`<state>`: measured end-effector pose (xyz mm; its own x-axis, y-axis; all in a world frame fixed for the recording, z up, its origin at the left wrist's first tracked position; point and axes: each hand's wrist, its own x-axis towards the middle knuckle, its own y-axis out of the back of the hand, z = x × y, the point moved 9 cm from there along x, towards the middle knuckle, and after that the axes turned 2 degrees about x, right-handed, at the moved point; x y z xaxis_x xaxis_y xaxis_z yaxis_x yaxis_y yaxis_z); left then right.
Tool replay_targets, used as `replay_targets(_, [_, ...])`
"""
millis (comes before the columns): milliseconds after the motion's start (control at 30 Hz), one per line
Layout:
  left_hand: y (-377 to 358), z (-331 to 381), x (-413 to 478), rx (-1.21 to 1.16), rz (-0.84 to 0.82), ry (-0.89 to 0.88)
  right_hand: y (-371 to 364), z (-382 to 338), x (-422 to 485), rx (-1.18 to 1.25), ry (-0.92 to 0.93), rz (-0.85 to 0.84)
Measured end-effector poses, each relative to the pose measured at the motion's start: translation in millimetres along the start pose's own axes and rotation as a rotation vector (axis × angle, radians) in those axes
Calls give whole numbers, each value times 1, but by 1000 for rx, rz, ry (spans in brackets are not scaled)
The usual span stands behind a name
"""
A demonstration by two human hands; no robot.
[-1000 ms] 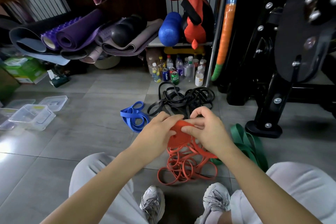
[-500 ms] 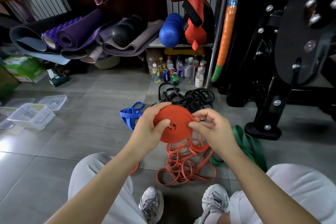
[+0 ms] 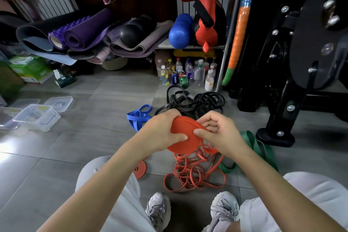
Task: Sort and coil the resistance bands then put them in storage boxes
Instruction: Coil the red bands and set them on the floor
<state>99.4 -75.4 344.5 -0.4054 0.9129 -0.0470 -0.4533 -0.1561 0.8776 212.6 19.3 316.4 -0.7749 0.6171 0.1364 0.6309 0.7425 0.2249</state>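
Orange coil [image 3: 185,144], flat like a disc: who has it?

— Both hands. The left hand [image 3: 160,133] grips its left side, thumb pressed flat on the near face and the other fingers curled round the far edge, mostly hidden behind the rubber. The right hand [image 3: 221,134] pinches the right rim, thumb on the face and forefinger bent over the top edge, the remaining fingers curled loosely behind.

Do the two thumbs meet?

— Nearly; their tips lie just beside each other on the face of the disc, apart by a sliver of orange.

Is it on the floor [image 3: 79,137]?

— No, it is held up between the knees, tilted with its face toward the camera. The unwound part runs down from its lower right edge, under the right hand, into the loose orange band [image 3: 194,175] tangled on the tiles in front of the shoes.

And the other bands?

— A small orange coil [image 3: 140,169] lies on the tiles beside the left leg. The blue band [image 3: 138,118] sits just beyond the left hand, the black bands [image 3: 199,100] behind both hands, the green band [image 3: 258,145] to the right of the right wrist. The storage boxes [image 3: 35,117] stand well apart at far left, a lid [image 3: 58,100] beside them.
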Motion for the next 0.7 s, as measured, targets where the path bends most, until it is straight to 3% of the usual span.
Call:
replay_targets(200, [-8,25,-2,398,10,-155,-17,-21,9,-301,109,-95])
replay_targets(333, [-25,15,-4,188,-117,-93,-20,-17,9,-328,54,-137])
replay_targets(467, [-20,2,-6,96,-69,-51,-5,-8,8,-337,20,-145])
replay_targets(700, [-12,-17,-6,-27,-61,2,22,-3,2,112,0,-58])
